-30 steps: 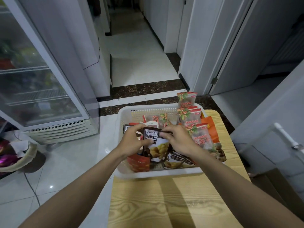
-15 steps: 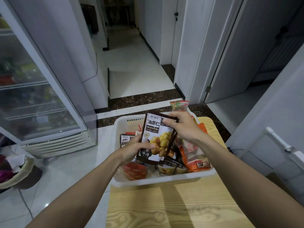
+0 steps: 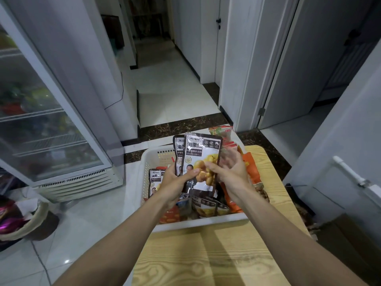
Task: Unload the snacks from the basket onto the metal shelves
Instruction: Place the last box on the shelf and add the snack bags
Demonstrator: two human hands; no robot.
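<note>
— Item in hand?
— Two brown snack packets (image 3: 201, 162), held upright above the white basket (image 3: 198, 222); gripped at the lower edge by the left hand (image 3: 175, 183), fingers curled round them.
— Other hand?
— Right hand (image 3: 229, 174), at 3 o'clock of the packets; thumb laid on the front one, fingers blurred, loosely spread.
— Basket?
— Set on a wooden table (image 3: 206, 256); orange bags (image 3: 250, 172) kept at its 3 o'clock side.

Item: one person, seen from the head camera. Parts in view: left forearm (image 3: 123, 230) and right forearm (image 3: 288, 230), both bare along all of their visible length (each runs off the lower edge of the frame); left hand (image 3: 175, 182) and right hand (image 3: 231, 174), bare, wrists likewise. Fingers of the right hand blurred.
</note>
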